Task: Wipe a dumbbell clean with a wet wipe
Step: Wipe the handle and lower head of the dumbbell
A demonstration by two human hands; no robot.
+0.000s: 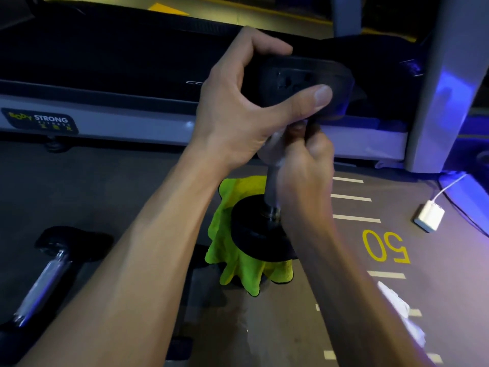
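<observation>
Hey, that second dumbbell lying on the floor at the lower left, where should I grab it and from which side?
Grip the black-ended dumbbell with the shiny metal bar by the bar's middle, reaching down from above. It lies flat on the grey floor, the bar bare and narrow between its two wide ends, so fingers can likely curl round it.

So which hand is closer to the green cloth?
The right hand. It grips the dumbbell handle just above the green cloth. The left hand is higher, holding the dumbbell's top end, farther from the cloth.
</observation>
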